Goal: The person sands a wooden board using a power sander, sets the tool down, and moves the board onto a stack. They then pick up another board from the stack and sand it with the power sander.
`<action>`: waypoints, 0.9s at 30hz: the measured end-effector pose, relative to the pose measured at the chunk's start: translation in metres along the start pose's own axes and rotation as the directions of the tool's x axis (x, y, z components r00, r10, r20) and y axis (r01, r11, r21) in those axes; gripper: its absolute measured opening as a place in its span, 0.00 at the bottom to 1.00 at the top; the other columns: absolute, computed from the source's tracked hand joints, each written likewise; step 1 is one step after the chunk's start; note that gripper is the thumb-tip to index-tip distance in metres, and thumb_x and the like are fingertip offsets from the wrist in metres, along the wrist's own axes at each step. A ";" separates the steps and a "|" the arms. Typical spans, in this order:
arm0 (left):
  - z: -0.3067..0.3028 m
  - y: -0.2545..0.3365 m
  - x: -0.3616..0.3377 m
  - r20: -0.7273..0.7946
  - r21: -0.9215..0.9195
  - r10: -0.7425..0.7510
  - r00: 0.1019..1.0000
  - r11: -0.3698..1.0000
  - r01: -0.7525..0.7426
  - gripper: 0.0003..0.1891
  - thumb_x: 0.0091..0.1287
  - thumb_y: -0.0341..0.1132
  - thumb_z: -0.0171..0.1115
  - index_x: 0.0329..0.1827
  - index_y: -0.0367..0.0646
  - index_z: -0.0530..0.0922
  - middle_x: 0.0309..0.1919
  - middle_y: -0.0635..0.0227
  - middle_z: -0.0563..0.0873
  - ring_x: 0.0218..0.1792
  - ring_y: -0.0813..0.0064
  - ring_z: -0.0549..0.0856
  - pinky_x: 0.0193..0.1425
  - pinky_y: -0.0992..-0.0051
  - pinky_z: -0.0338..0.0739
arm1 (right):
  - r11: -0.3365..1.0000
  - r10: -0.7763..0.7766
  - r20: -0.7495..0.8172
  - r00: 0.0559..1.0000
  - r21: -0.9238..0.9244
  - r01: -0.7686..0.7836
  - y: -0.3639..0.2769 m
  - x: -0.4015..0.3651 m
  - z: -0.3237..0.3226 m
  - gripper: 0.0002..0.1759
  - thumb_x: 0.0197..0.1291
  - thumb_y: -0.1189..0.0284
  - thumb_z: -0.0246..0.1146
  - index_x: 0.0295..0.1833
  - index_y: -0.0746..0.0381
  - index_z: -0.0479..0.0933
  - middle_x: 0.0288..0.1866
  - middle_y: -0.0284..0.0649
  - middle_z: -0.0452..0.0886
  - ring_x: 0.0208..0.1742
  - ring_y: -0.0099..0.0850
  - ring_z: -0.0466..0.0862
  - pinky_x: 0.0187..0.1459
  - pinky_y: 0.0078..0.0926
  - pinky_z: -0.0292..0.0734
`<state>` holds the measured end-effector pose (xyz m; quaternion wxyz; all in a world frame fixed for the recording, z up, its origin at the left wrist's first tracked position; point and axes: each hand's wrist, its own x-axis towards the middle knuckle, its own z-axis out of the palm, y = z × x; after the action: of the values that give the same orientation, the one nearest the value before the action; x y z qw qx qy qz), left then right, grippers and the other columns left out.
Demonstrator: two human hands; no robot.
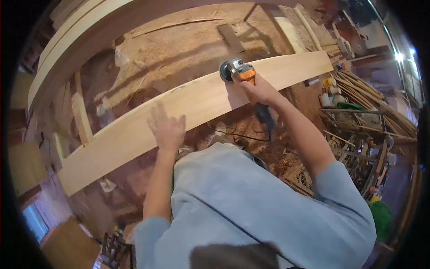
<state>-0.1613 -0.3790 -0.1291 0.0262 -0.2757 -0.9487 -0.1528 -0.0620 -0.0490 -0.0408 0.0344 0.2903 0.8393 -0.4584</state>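
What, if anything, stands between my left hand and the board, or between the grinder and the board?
Nothing visible does. Your left hand is spread over the board; blur hides whether it touches. The grinder, in your right hand, has its disc at the board's far edge, with nothing seen between them.

Orange-silver grinder, pale yellow board, light blue shirt.
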 end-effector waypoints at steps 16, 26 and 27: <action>-0.003 -0.249 -0.068 0.075 -0.646 -0.994 -0.081 -0.110 0.756 0.33 0.78 0.57 0.46 0.76 0.42 0.67 0.69 0.51 0.76 0.67 0.49 0.77 0.72 0.50 0.72 | 0.891 0.410 -0.158 0.898 0.279 -0.358 0.183 0.013 -0.250 0.21 0.67 0.52 0.59 0.54 0.57 0.78 0.40 0.27 0.77 0.39 0.20 0.76 0.44 0.25 0.73; 0.045 -0.135 -0.042 0.153 -0.988 -0.904 0.400 -0.151 0.038 0.35 0.80 0.57 0.43 0.75 0.35 0.64 0.72 0.52 0.72 0.67 0.53 0.77 0.69 0.56 0.76 | 0.934 0.314 -0.103 0.944 0.213 -0.287 0.204 -0.042 -0.210 0.24 0.69 0.54 0.62 0.60 0.60 0.76 0.43 0.30 0.78 0.44 0.21 0.77 0.47 0.24 0.73; 0.032 -0.099 -0.039 0.236 -0.971 -0.937 0.258 -0.216 0.104 0.34 0.79 0.55 0.46 0.74 0.33 0.65 0.68 0.53 0.75 0.65 0.53 0.79 0.66 0.54 0.79 | 0.937 0.297 -0.079 0.952 0.214 -0.274 0.188 -0.045 -0.192 0.24 0.70 0.55 0.61 0.62 0.60 0.76 0.43 0.31 0.78 0.44 0.21 0.77 0.48 0.24 0.74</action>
<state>-0.1797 -0.4693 -0.1919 0.1022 0.3681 -0.5310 -0.7564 0.1133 0.1595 -0.0565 0.0249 0.4359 0.7381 -0.5143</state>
